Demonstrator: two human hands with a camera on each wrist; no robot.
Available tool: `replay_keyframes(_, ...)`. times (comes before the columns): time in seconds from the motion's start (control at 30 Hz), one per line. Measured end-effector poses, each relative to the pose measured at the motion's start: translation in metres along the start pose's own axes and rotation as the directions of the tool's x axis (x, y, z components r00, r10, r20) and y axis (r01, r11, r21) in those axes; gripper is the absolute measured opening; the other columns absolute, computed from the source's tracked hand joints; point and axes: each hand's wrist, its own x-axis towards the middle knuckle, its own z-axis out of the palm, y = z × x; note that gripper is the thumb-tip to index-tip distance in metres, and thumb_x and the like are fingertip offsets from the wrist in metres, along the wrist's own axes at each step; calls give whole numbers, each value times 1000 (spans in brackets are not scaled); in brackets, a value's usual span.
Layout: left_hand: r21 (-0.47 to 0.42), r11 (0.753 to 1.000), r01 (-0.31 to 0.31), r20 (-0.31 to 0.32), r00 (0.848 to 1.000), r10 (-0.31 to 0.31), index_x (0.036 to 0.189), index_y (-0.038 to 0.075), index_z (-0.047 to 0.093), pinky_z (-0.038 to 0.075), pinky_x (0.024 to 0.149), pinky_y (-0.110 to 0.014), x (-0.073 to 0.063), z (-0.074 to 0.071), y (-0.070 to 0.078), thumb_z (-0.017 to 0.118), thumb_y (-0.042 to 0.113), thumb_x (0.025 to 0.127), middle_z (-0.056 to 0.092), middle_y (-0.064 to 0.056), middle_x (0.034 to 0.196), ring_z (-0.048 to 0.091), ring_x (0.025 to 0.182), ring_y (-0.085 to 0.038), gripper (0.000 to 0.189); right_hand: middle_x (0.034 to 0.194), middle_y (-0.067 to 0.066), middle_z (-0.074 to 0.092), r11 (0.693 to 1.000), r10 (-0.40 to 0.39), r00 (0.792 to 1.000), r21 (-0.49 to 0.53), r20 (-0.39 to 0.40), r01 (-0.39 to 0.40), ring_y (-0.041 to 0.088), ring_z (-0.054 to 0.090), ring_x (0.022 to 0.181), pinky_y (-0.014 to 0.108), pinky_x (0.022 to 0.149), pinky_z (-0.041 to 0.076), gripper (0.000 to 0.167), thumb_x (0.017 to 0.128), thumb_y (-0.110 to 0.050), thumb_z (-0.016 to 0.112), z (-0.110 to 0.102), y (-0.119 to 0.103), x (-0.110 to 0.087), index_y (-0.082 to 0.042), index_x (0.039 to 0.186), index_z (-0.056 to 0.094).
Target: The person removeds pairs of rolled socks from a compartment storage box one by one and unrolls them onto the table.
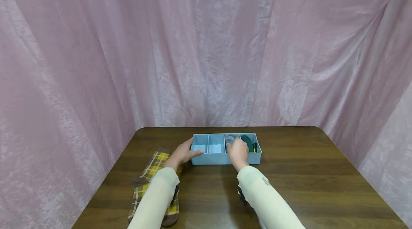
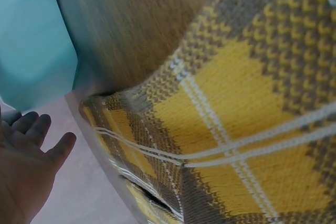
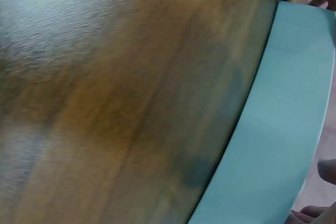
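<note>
A light blue box (image 1: 210,159) with a row of compartments stands on the table. My left hand (image 1: 184,153) is at its left end, thumb over the front rim, the other fingers at the end wall. My right hand (image 1: 239,152) reaches down into the third compartment, fingers curled at a bunched grey cloth (image 1: 229,139); its fingertips are partly hidden. A dark green cloth item (image 1: 247,142) and a black piece with yellow-green marks (image 1: 255,147) fill the rightmost compartment. Yellow-and-brown plaid socks (image 1: 156,164) lie beneath and beside my left forearm.
The brown wooden table (image 1: 305,175) extends around the box, its far edge just behind it. A pink velvety curtain (image 1: 206,50) hangs beyond the table and along both sides. The plaid socks take up the table's left part.
</note>
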Motion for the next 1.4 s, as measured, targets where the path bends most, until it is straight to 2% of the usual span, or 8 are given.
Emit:
replay_keyframes(0.23,-12,1000,-3,9,1000,3,160,14,18,29,111,-59,0,1,-2,66,55,91,24,-12,162,28,145,-37,93,67,12,63,994,41,994,-102,103,-30,31,65,73,46,62,52,35,92,-15,65,6,-5,9,-7,58,59)
replay_keyframes(0.47,-7,1000,6,5,1000,-6,160,16,18,28,112,-57,-2,2,-1,65,57,90,25,-11,162,28,145,-35,94,67,11,60,979,74,976,-202,204,-32,25,57,64,40,55,49,23,90,-5,61,7,-4,15,-3,67,65)
replay_keyframes(0.57,-14,1000,4,8,1000,-4,160,15,18,28,112,-57,-2,3,0,65,55,91,25,-11,162,28,145,-35,93,72,13,64,975,65,978,-223,197,-20,26,60,68,42,57,52,18,89,-4,62,11,0,17,-2,73,69)
replay_keyframes(0.73,-2,1000,9,1,1000,-9,160,15,19,28,113,-55,1,5,0,65,55,91,27,-10,161,29,145,-34,92,71,12,62,990,69,986,-129,149,-50,26,58,65,40,53,49,21,89,-2,59,12,6,19,-2,70,66)
replay_keyframes(0.93,-16,1000,27,-12,1000,-27,160,16,20,27,114,-54,5,4,-4,67,55,90,27,-10,161,29,145,-33,93,57,4,42,998,56,988,25,142,-61,21,43,57,33,49,35,34,93,-5,58,9,4,21,-7,60,53)
replay_keyframes(1.07,-33,999,33,-4,999,-34,160,16,19,28,113,-54,4,4,-3,68,55,89,27,-10,161,29,145,-33,94,75,11,63,996,49,990,70,133,-59,26,55,73,39,63,46,14,90,-5,60,5,5,19,-1,86,73)
replay_keyframes(1.2,-46,998,39,15,999,-39,160,14,20,29,112,-55,3,2,-1,69,53,89,27,-11,161,29,144,-35,94,117,21,68,983,75,988,156,137,-96,35,62,106,49,87,51,38,88,-3,62,4,8,17,4,124,67)
replay_keyframes(1.4,-6,1000,-9,-16,1000,9,157,7,28,23,114,-57,3,-4,10,69,48,91,27,-15,160,23,147,-35,88,119,21,67,958,127,986,244,104,-149,36,61,113,49,91,50,42,91,-11,69,1,8,19,3,130,63)
